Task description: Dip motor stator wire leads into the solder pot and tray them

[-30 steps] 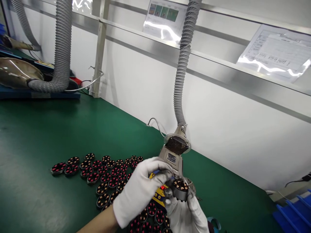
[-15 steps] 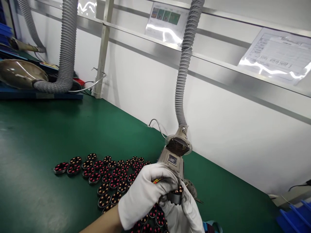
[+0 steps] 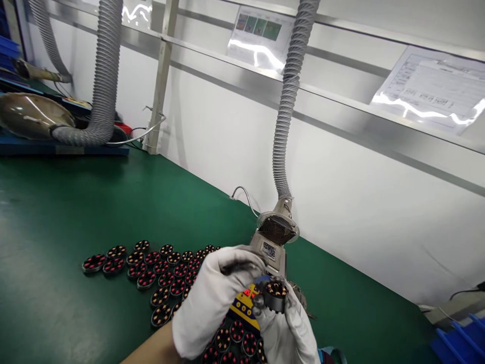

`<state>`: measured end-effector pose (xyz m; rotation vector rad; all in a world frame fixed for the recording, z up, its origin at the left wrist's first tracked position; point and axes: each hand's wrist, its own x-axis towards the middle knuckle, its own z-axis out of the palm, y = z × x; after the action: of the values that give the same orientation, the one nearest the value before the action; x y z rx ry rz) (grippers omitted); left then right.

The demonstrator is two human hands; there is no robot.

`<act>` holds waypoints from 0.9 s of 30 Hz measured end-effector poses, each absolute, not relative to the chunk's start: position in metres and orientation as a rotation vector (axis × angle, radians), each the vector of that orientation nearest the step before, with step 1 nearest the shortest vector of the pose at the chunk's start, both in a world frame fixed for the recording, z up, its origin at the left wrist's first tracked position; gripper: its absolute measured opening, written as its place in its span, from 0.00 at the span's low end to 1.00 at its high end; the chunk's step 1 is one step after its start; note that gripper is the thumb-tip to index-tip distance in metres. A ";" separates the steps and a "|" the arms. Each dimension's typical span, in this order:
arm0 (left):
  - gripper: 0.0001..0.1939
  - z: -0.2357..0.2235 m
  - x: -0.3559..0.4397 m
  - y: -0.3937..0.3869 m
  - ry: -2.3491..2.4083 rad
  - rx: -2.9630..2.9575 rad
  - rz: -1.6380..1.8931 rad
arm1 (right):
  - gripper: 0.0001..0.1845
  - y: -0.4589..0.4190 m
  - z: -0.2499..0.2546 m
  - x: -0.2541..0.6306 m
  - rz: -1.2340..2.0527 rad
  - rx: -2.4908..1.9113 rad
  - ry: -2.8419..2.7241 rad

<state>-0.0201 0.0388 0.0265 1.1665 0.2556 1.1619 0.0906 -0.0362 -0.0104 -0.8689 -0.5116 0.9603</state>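
Observation:
White gloves cover both hands. Between the fingers of my right hand (image 3: 293, 323) is a round black part (image 3: 275, 296), its open top showing a ring of copper-coloured pieces. My left hand (image 3: 215, 288) is just left of and above this part, fingers curled together; whatever is in them, if anything, is hidden. Below and left of the hands lie several similar black round parts (image 3: 161, 314), some with copper-coloured pieces and others with red ones. Behind the fingers, partly covered, is a yellow and blue device (image 3: 244, 306) with a red lit display.
A grey duct hose (image 3: 286, 116) comes down to a metal box with a fan grille (image 3: 278, 230) just beyond my hands. The green table (image 3: 76, 202) meets a white wall. Blue bins (image 3: 462, 341) stand at the right edge, another hose (image 3: 106, 71) at left.
My left hand has moved up and left, away from the round black part, uncovering its top and the yellow device. My right hand still holds the part.

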 end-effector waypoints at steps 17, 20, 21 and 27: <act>0.28 0.025 -0.026 0.046 0.316 1.678 0.883 | 0.18 -0.046 -0.014 0.098 1.199 -0.632 -0.442; 0.27 0.024 -0.021 0.045 0.115 1.833 0.913 | 0.20 -0.045 -0.016 0.098 1.202 -0.666 -0.458; 0.21 0.024 -0.018 0.045 0.036 1.787 0.941 | 0.20 -0.044 -0.017 0.098 1.187 -0.676 -0.462; 0.08 0.018 -0.011 0.041 0.138 1.366 0.946 | 0.12 -0.041 -0.025 0.097 1.114 -0.777 -0.497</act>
<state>-0.0111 0.0415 0.0180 1.3662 0.1383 0.9463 0.0975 -0.0409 -0.0250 -0.7770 -0.4971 1.1136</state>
